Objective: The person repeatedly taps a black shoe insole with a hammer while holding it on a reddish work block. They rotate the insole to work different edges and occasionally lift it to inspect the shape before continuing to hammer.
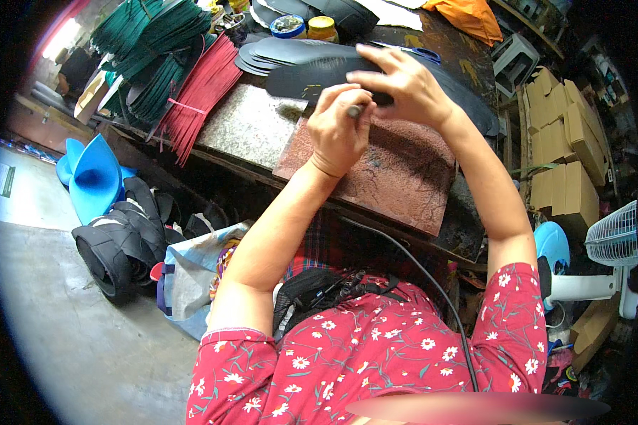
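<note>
My left hand (pixel 340 134) is closed around a short rod-like tool (pixel 354 111), whose round dark end shows above the fist; its tip is hidden. My right hand (pixel 407 85) reaches in from the right with its fingers stretched apart over a black sole-shaped piece (pixel 290 81). Small yellow marks show near that piece's left end. Both hands are close together, the left one nearer to me. Beneath them is a worn reddish-brown board (pixel 404 177) at the front of the workbench. Just behind lies a fanned stack of dark grey sole-shaped pieces (pixel 262 55).
Bundled red strips (pixel 202 92) and green strips (pixel 138 60) lie at the left. A blue-rimmed jar (pixel 288 27) and a yellow jar (pixel 322 28) stand behind. Cardboard boxes (pixel 581 131) and a white fan (pixel 613 234) are at the right. A dark cable (pixel 422 265) hangs before me.
</note>
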`<state>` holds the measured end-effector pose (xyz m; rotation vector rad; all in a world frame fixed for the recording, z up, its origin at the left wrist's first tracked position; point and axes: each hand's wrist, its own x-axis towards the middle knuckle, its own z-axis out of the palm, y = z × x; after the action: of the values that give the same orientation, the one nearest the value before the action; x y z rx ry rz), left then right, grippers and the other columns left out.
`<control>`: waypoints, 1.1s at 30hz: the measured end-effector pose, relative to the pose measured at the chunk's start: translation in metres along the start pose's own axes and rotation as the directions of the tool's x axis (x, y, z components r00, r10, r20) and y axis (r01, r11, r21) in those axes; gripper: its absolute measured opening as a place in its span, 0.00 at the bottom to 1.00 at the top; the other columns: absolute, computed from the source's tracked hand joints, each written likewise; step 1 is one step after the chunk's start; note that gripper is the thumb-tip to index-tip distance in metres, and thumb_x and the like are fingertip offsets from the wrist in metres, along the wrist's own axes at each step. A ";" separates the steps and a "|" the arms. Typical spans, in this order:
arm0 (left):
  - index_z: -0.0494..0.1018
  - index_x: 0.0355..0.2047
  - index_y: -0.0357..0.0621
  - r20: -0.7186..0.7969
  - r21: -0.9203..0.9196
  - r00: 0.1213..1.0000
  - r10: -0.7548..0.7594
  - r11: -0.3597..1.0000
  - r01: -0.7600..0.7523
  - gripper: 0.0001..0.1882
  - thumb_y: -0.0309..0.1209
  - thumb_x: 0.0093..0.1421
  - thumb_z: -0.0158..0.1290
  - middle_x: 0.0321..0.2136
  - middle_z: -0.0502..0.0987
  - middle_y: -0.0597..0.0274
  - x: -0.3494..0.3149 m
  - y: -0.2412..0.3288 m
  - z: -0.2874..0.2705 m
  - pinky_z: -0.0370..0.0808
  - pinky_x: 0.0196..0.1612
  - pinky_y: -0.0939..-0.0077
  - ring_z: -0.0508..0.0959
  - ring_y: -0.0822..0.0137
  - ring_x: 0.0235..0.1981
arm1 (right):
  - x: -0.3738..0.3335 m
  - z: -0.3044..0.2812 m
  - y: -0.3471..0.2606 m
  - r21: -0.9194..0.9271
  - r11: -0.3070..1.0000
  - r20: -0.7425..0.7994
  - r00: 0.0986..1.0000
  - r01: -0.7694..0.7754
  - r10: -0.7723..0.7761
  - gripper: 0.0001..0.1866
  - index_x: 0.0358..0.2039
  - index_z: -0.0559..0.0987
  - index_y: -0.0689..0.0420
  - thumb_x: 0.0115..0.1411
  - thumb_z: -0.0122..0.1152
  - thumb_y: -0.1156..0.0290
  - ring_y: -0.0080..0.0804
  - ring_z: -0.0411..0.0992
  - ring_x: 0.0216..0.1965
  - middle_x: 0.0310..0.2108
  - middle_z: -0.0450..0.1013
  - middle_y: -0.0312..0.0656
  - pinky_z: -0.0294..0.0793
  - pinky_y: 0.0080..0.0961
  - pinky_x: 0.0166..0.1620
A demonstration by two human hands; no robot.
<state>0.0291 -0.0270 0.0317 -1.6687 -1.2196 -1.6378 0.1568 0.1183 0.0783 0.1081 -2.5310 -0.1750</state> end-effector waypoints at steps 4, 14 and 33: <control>0.72 0.34 0.42 -0.046 0.053 0.995 -0.089 0.994 0.091 0.08 0.24 0.55 0.60 0.30 0.77 0.60 0.000 -0.008 0.001 0.76 0.39 0.65 0.78 0.55 0.35 | 0.036 0.037 0.032 -0.180 0.961 -0.034 0.978 -0.209 0.207 0.28 0.53 0.77 0.43 0.52 0.65 0.49 0.48 0.70 0.53 0.61 0.65 0.51 0.69 0.40 0.57; 0.75 0.34 0.44 0.233 0.241 0.899 -0.372 0.917 0.317 0.06 0.31 0.59 0.58 0.28 0.76 0.57 -0.006 -0.011 0.008 0.74 0.34 0.65 0.77 0.57 0.29 | -0.024 0.041 0.053 -0.013 0.855 0.106 0.850 -0.518 0.516 0.29 0.62 0.69 0.46 0.63 0.54 0.49 0.49 0.59 0.65 0.63 0.62 0.55 0.60 0.40 0.64; 0.72 0.34 0.43 -0.027 0.008 0.821 -0.570 0.822 0.570 0.07 0.31 0.60 0.58 0.25 0.78 0.63 -0.006 -0.018 0.004 0.74 0.34 0.72 0.79 0.67 0.27 | -0.129 -0.042 0.024 0.507 0.435 -0.105 0.448 -0.744 0.888 0.33 0.54 0.76 0.50 0.49 0.72 0.50 0.38 0.71 0.52 0.48 0.72 0.47 0.70 0.35 0.54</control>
<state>0.0165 -0.0162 0.0214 -1.3306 -1.8427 -1.9639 0.2859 0.1523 0.0442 -0.9047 -1.9028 0.7146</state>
